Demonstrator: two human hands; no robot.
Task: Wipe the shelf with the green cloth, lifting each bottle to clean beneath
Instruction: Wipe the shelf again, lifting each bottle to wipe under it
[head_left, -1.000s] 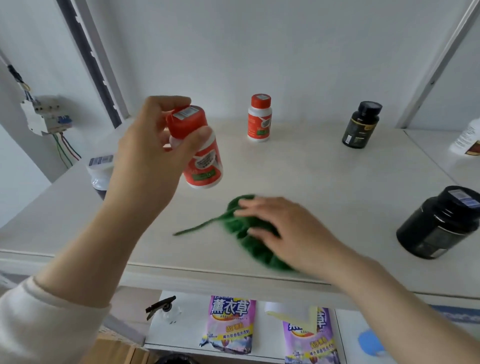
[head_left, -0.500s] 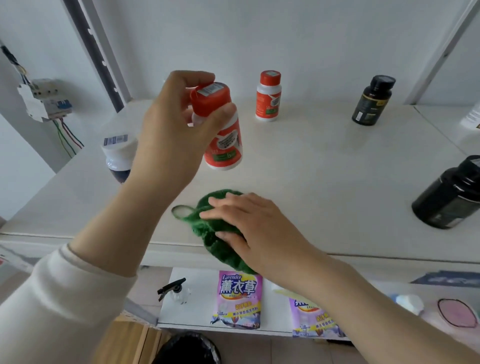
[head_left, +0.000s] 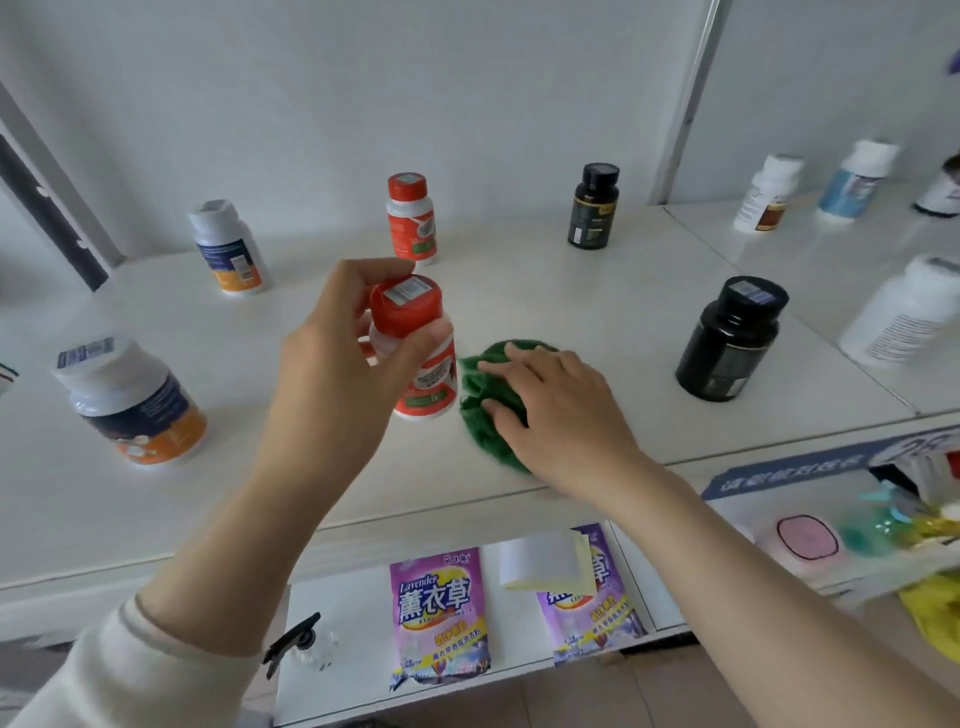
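Observation:
My left hand (head_left: 332, 374) grips a white bottle with a red cap and red label (head_left: 423, 364) and holds it just above the white shelf (head_left: 597, 306). Right beside it, my right hand (head_left: 556, 410) presses flat on the bunched green cloth (head_left: 483, 400) on the shelf near the front edge. Other bottles stand around: a second red-capped one (head_left: 412, 215) at the back, a small black one (head_left: 594, 206), a large black one (head_left: 730, 340), and two white-capped blue-and-orange ones (head_left: 228, 247) (head_left: 130, 400) on the left.
More white bottles (head_left: 769, 192) (head_left: 901, 312) stand on the adjoining shelf to the right. Below, a lower shelf holds purple lavender packets (head_left: 439, 618), a yellow-backed sponge (head_left: 545, 564) and a spray nozzle (head_left: 293, 642). A wall rises behind the shelf.
My right hand has slid the green cloth to the right along the shelf. My left hand has lowered the red-capped bottle closer to the shelf. The view has tilted, showing more bottles.

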